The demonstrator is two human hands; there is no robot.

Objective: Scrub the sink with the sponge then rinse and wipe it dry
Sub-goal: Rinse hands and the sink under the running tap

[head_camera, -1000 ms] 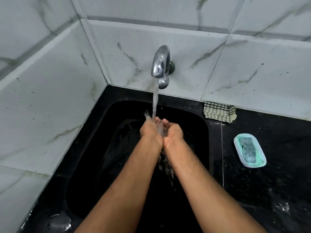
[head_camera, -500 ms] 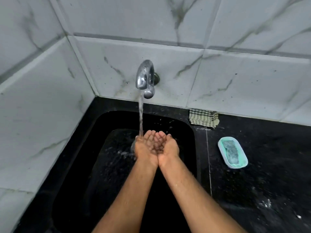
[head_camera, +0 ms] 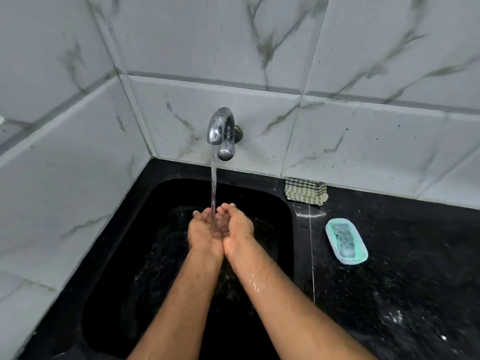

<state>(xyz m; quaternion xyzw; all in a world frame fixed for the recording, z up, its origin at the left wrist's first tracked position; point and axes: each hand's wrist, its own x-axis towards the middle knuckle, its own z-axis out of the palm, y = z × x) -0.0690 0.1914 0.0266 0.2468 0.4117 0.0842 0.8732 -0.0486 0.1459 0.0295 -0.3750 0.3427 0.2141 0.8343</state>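
Note:
A black sink (head_camera: 284,203) is set into a black counter in a tiled corner. A chrome tap (head_camera: 220,131) on the back wall runs a thin stream of water. My left hand (head_camera: 205,229) and my right hand (head_camera: 237,227) are held side by side, palms up and cupped, over the middle of the sink. The stream falls between them and water pools in the cup. Neither hand holds an object. A grey-green sponge (head_camera: 345,239) lies in a pale green dish (head_camera: 359,258) on the counter to the right of the sink. Both forearms are wet.
A folded checked cloth (head_camera: 306,194) lies against the back wall, right of the tap. White marble-look tiles (head_camera: 65,190) close the left side and the back. The black counter (head_camera: 402,294) to the right carries water drops.
My hands went from pressed together under the stream to opened into a cup, and now sit centred under the water. The view has tilted up a little.

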